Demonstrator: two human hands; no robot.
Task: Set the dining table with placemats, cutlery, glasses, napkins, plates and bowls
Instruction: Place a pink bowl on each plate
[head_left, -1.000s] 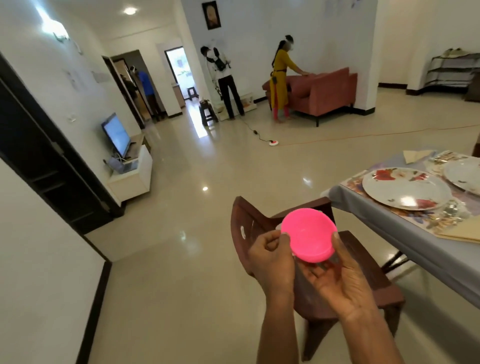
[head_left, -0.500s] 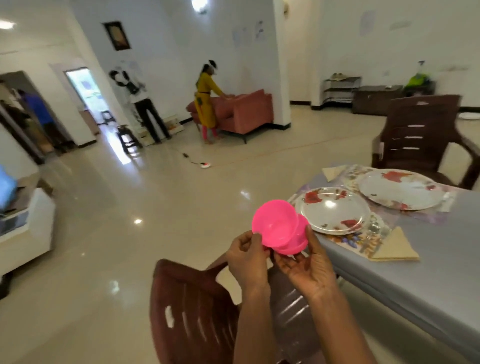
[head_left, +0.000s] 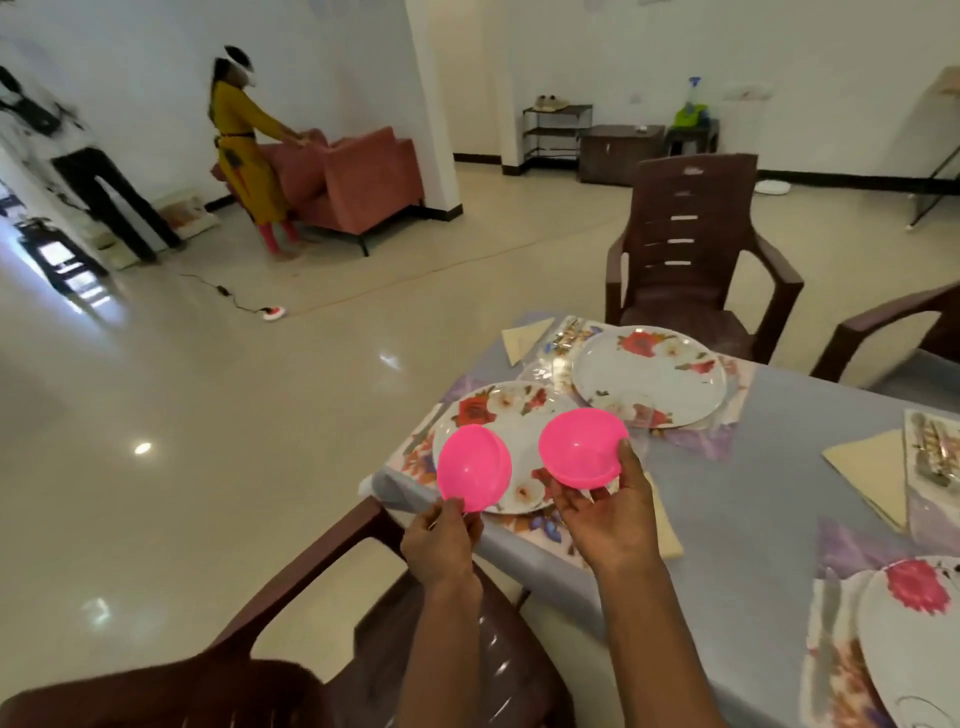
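Grey cloth covers the dining table (head_left: 753, 493), with a brown plastic chair (head_left: 691, 244) drawn up at its far side. Two flowered plates lie on placemats, the nearer plate (head_left: 498, 410) at the table's corner and the farther plate (head_left: 649, 371) just beyond it. Over the nearer plate a person holds two pink bowls apart in the air. The left bowl (head_left: 474, 467) stands on edge, its rim pinched by the left hand (head_left: 441, 540). The right bowl (head_left: 582, 447) sits tilted in the curled fingers and thumb of the right hand (head_left: 613, 519).
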